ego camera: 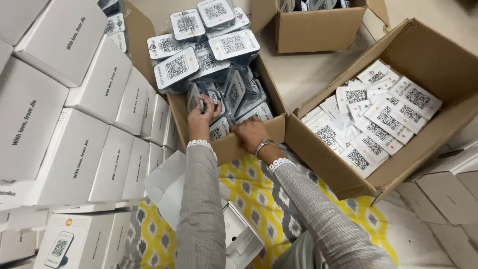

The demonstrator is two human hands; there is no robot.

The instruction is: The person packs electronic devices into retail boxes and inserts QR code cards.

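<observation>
- far left, white boxes point(74, 124) stand stacked in rows, well apart from your hands; one at the lower left shows a picture of a small stand device on its face.
- just right of them, an open white box point(239, 234) lies on the yellow and grey patterned cloth point(259, 194) between your forearms, nothing in it that you can make out.
- your left hand point(201, 117) is up in the middle carton point(229, 144), fingers curled round one bagged unit point(203, 99); it is grasping that unit near its lower end, and the unit's long axis runs roughly up and away from you, tilted a little to the left.
- that unit sits at the left front of the carton, among other dark bagged units point(239, 94) standing on edge; above them more units point(199, 45) lie piled flat with their square code panels up.
- your right hand point(251, 132) rests low on the carton's near wall, palm down, fingers bent over the rim; whether it pinches anything you cannot tell, since the fingertips are hidden behind the cardboard. a metal bracelet point(262, 146) is on that wrist.
- the held unit lies ahead of and just left of the right hand, so the left hand is the nearer one and already has it.
- to the right, a second carton point(348, 169) lies tipped toward you, filled with flat white code cards point(378, 119), touching the middle carton's corner.
- at the top, a third carton point(318, 30) stands apart from both hands.
</observation>
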